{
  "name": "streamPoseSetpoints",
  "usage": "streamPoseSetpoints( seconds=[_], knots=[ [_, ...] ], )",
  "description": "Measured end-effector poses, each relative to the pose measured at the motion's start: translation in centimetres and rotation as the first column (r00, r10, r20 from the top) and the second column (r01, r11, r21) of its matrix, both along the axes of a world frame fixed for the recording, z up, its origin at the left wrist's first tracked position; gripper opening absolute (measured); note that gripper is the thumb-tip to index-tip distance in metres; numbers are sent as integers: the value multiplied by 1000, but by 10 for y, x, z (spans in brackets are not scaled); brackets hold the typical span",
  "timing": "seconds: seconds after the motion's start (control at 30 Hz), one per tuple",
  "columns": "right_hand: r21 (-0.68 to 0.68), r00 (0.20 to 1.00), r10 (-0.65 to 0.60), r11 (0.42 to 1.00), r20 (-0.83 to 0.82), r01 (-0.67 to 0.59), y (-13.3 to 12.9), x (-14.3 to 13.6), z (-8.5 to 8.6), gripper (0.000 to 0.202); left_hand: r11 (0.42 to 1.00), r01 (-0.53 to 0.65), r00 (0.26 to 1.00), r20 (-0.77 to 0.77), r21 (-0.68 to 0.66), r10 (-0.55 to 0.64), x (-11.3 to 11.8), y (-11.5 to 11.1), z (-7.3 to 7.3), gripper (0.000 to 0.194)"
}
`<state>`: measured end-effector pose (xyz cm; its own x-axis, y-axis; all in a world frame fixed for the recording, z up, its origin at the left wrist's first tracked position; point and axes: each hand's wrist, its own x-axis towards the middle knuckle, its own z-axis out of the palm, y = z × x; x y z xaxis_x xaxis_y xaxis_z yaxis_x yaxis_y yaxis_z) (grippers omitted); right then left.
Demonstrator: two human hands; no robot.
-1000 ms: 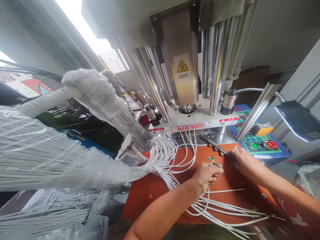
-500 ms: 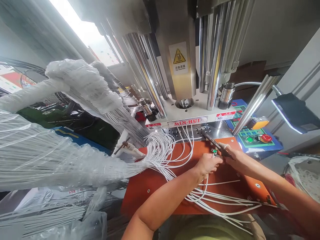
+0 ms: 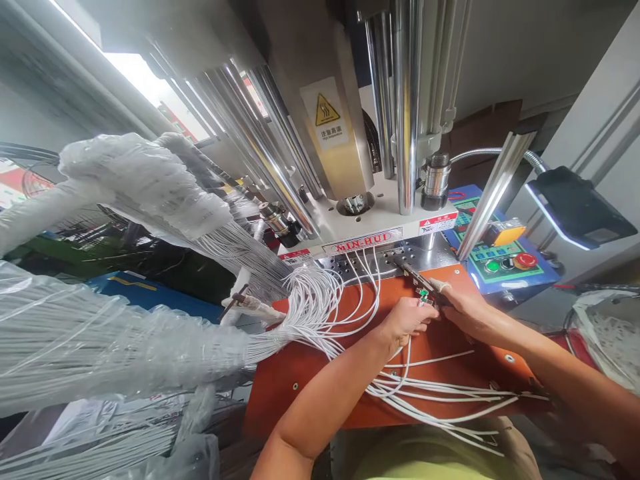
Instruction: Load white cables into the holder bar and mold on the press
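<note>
My left hand (image 3: 407, 319) is closed in a pinch on a cable connector with a small green circuit board (image 3: 424, 296). A white cable (image 3: 409, 363) hangs below that hand. Beside it, my right hand (image 3: 465, 308) grips the near end of a dark, narrow metal bar (image 3: 413, 275), whose far end points at the machine's perforated plate (image 3: 395, 255). The connector is right next to the bar; whether they touch I cannot tell. Both hands are over an orange-brown board (image 3: 440, 353), and the right fingertips are partly hidden.
Ahead stands a press with a white upper plate (image 3: 370, 227) and steel columns (image 3: 407, 107). A thick bundle of wrapped cables (image 3: 125, 340) fills the left. Loose white cables (image 3: 445, 393) cross the near board. A control box (image 3: 505, 257) and a lamp (image 3: 583, 203) stand at right.
The whole view has shifted, so the press and the control box appear further left. Both hands keep their grips, and the connector stays beside the bar.
</note>
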<state>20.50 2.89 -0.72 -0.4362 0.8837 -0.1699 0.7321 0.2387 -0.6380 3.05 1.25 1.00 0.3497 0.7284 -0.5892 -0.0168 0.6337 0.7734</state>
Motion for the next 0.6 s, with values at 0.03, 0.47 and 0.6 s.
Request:
streamPoseSetpoints(
  seconds=[0.03, 0.47, 0.6],
  knots=[
    [-50, 1000, 2, 999, 19, -1, 0, 0, 1, 62, 1000, 0, 1000, 1, -1, 0, 0, 1, 0, 32],
    [-141, 995, 45, 989, 93, -32, 2, -4, 20, 54, 999, 37, 999, -27, 15, -37, 0, 6, -4, 25],
    [-72, 990, 44, 997, 131, -35, 2, -6, 12, 59, 1000, 20, 999, -40, 24, -19, 0, 6, -5, 34]
  ],
)
